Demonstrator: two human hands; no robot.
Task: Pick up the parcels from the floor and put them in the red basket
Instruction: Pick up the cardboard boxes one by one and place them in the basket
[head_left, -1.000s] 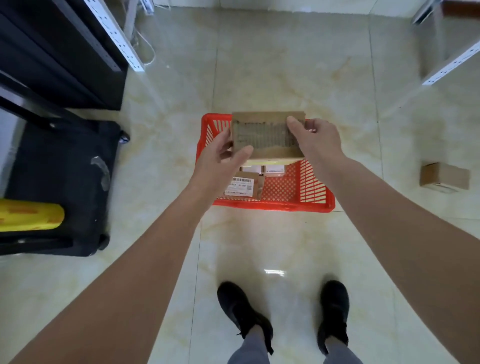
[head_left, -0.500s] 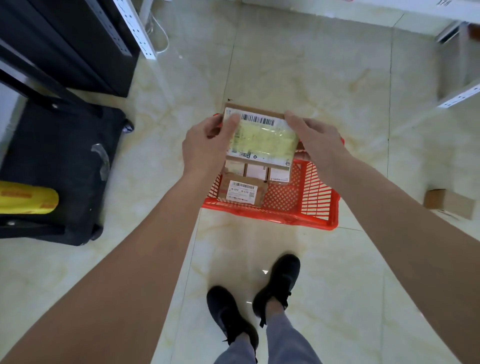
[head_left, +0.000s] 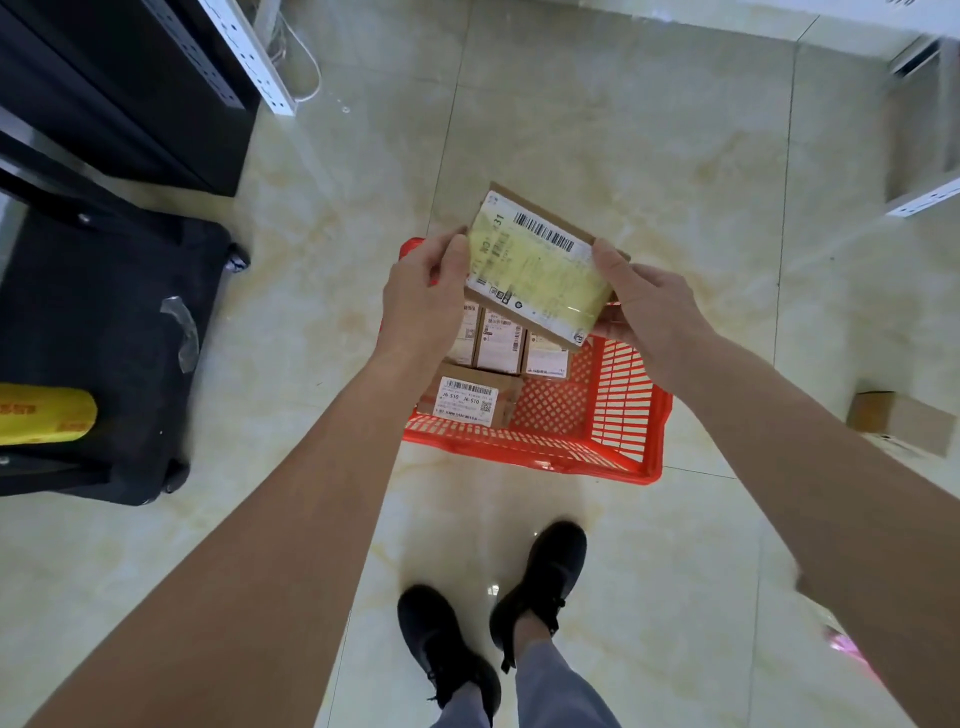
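Above red basket (head_left: 626, 410), parcel (head_left: 540, 262) gripped by left hand (head_left: 423, 296), right hand (head_left: 652, 306)

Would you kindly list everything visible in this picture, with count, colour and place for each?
held parcel: one, brown with a yellowish label, above the basket, between both hands
red basket: one, red, on the floor ahead of the feet
parcels in the basket: at least four, brown with white labels, left part of the basket
parcel on the floor: one, brown, right of the basket
black case: one, black, floor at left
yellow roll: one, yellow, on the case at the left edge
shelf rails: white, top left and top right
shoes: two, black, bottom centre
left hand: grips the held parcel's left edge
right hand: grips its right edge
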